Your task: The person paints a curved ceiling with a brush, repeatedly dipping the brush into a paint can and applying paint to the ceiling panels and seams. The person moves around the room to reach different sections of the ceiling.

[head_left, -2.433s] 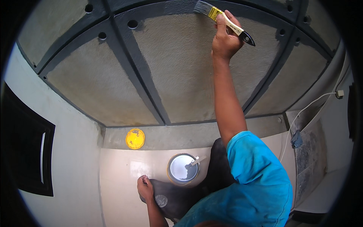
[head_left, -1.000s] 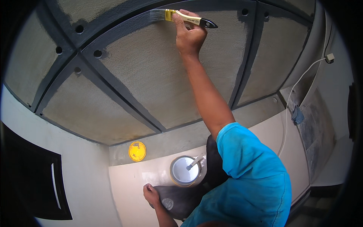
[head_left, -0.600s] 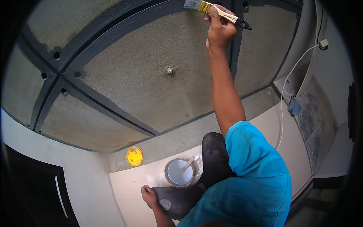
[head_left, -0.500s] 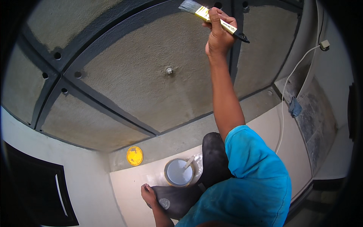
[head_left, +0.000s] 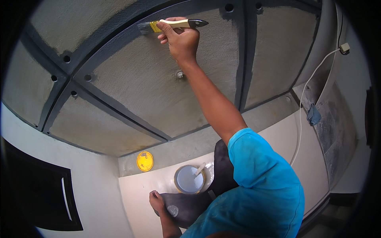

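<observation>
My right hand (head_left: 183, 43) grips a paintbrush (head_left: 170, 25) with a pale handle, a black end and a yellow ferrule. Its grey bristles touch the wall along the dark grey painted band (head_left: 131, 35). My left hand (head_left: 156, 200) hangs beside my bent left knee, with its fingers curled in and nothing visible in them. Between my knees and the wall stands an open paint bucket (head_left: 189, 179) of pale grey-blue liquid, a stirring stick (head_left: 200, 169) leaning in it.
A round yellow lid (head_left: 145, 161) lies on the grey ledge (head_left: 166, 149) below the wall. From the bare wall panel (head_left: 158, 93) juts a small metal fitting (head_left: 180, 74). At right, a white cable (head_left: 300, 115) runs past a blue-grey cloth (head_left: 313, 115). A black door (head_left: 39, 188) is at left.
My right hand has swung left with the paintbrush, bringing the bristles onto the dark band at the panel's upper edge. My left hand stays by the knee.
</observation>
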Demonstrator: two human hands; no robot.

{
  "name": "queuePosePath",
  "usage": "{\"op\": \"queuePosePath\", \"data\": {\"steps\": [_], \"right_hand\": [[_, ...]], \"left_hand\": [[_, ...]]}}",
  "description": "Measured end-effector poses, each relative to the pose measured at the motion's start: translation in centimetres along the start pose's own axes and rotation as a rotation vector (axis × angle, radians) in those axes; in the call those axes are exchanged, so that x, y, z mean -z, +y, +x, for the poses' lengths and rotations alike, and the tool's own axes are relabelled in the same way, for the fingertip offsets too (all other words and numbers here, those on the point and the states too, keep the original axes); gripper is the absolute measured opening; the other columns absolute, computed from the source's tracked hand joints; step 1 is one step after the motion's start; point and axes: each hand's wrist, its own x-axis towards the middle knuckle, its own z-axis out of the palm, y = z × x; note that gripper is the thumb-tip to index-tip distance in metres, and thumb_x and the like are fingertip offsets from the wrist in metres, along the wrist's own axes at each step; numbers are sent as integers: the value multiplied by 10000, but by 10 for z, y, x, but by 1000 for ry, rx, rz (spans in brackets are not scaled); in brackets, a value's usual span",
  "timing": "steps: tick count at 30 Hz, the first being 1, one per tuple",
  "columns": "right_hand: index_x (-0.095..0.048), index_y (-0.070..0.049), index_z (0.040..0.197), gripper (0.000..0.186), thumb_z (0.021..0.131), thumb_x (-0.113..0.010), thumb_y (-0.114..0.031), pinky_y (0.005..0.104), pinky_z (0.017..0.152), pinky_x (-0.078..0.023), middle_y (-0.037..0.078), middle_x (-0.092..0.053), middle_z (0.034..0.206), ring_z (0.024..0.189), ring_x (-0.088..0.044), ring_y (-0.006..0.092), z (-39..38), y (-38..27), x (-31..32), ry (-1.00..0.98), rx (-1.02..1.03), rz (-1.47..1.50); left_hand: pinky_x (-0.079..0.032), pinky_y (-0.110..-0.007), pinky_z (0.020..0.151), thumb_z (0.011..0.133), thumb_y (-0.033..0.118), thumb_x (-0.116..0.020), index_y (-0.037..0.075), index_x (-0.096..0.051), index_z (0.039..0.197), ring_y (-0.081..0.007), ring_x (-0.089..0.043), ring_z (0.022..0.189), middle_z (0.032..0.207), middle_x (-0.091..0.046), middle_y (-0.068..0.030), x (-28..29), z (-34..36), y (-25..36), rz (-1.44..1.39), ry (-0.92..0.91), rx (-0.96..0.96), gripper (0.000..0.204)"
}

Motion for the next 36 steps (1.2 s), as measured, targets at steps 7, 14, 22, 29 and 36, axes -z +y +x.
{"op": "queuePosePath", "data": {"steps": [7, 14, 22, 29, 36], "right_hand": [[-691, 0, 1036, 328, 866, -847, -233, 212, 542, -550, 82, -718, 843, 658, -684, 103, 66, -6, 101, 228, 175, -44], [-694, 8, 1083, 221, 915, -790, -99, 221, 552, -512, 44, -704, 866, 639, -622, 84, 107, -22, 161, 476, 229, -33], [-767, -108, 1180, 291, 901, -790, -185, 239, 550, -550, 40, -627, 938, 771, -671, 136, 62, 15, 94, 333, 915, -733], [-772, -61, 1107, 233, 892, -804, -147, 239, 609, -587, 67, -712, 913, 739, -694, 123, 27, -2, 58, 56, 673, -337], [-699, 30, 1134, 256, 921, -774, -90, 221, 607, -501, 54, -725, 938, 711, -630, 80, 131, -18, 197, 266, 166, -34]], "left_hand": [[-529, -441, 778, 956, 139, -598, -8, -651, 982, -373, -677, 836, 913, -700, -205, -3, -2, -6, -9, -7, -37, 158], [-526, -442, 780, 961, 143, -598, -9, -647, 981, -379, -665, 829, 902, -693, -204, 0, -3, -10, -5, -20, -64, 161], [-528, -438, 786, 959, 138, -598, -17, -643, 991, -373, -673, 848, 917, -695, -208, -2, -2, -6, 3, 6, -100, 165], [-522, -431, 792, 960, 126, -583, -30, -632, 985, -369, -662, 842, 920, -688, -214, 1, -3, -4, 33, -19, -87, 166], [-522, -442, 779, 945, 128, -594, -37, -629, 983, -380, -657, 828, 905, -684, -218, 1, -5, -5, 16, -15, -42, 172]]}}
